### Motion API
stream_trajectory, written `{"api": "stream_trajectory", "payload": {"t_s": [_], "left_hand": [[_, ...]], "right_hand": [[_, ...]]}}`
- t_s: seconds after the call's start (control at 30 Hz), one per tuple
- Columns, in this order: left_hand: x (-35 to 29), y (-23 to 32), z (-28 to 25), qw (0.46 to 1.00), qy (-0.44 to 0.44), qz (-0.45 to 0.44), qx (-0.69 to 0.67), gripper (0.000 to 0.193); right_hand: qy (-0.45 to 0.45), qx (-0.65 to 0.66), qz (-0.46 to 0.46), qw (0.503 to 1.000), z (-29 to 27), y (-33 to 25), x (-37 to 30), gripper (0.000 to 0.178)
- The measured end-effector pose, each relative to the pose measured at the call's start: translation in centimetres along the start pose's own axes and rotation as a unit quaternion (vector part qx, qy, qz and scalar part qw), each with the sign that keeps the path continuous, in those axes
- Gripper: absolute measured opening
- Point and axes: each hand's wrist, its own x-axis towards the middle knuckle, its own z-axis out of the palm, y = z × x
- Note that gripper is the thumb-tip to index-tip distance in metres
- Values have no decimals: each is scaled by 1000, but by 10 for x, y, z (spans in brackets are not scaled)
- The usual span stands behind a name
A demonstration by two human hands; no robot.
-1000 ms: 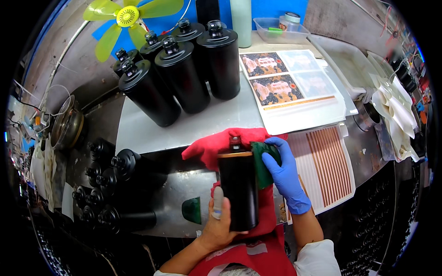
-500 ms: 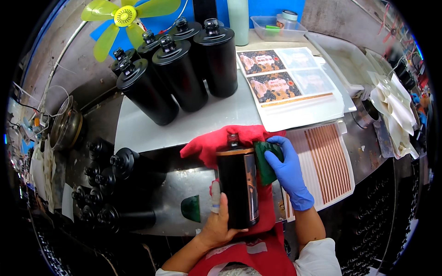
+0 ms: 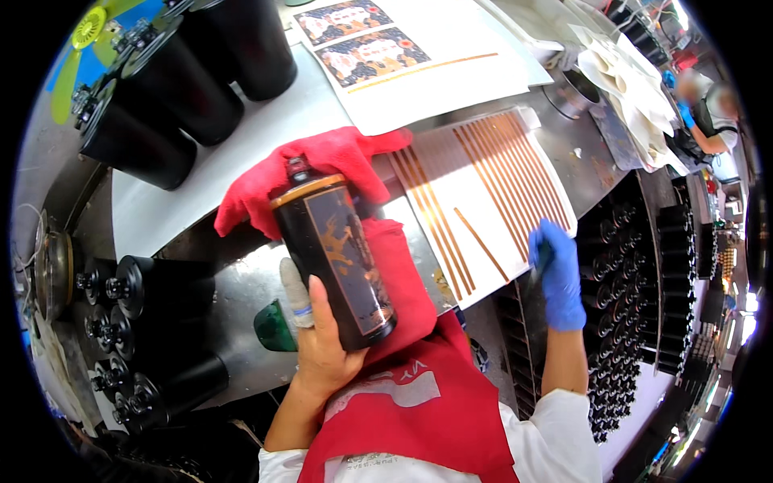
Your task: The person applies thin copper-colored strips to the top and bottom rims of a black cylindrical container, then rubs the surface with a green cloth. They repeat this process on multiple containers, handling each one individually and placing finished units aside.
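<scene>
My left hand (image 3: 328, 354), with a covering on one finger, grips a black bottle (image 3: 322, 249) low on its body. The bottle leans slightly, its neck against a red cloth (image 3: 270, 181). A dark decal with gold figures (image 3: 345, 256) covers its side, and a gold band (image 3: 308, 191) rings its shoulder. My right hand (image 3: 560, 278), in a blue glove, is off to the right beyond the striped sheet's edge. Its fingers are closed on a green flat scraper, mostly hidden by the glove. Another green scraper (image 3: 275, 328) lies on the metal table left of my left hand.
A sheet of copper strips (image 3: 507, 177) lies right of the bottle, with one separate strip (image 3: 481, 244) on it. Printed decal sheets (image 3: 451, 88) lie behind. Black bottles (image 3: 181, 80) stand back left; more (image 3: 161, 290) are at left. Bottle racks (image 3: 624, 298) fill the right; another person (image 3: 713, 121) is far right.
My right hand has moved away from the bottle to the right, taking the green scraper along. The bottle has turned, showing its decal more fully. The whole view has swung rightward.
</scene>
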Motion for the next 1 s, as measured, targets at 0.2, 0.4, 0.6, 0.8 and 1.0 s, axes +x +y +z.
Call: {"api": "stream_trajectory", "payload": {"t_s": [0.2, 0.4, 0.6, 0.8, 1.0], "left_hand": [[7, 5, 4, 1000, 10, 19, 13, 97], [4, 9, 0, 997, 22, 21, 67, 101], [-15, 35, -8, 992, 59, 32, 110, 95], [16, 78, 6, 975, -109, 128, -142, 52], [1, 67, -23, 874, -216, -88, -425, 19]], "right_hand": [[142, -118, 105, 977, -27, 106, -38, 28], [81, -12, 102, 991, -14, 85, -49, 39], [-47, -134, 172, 975, -15, 24, -85, 18], [-394, -363, -92, 839, 48, -79, -112, 14], [-426, -295, -89, 851, 64, -107, -96, 15]]}}
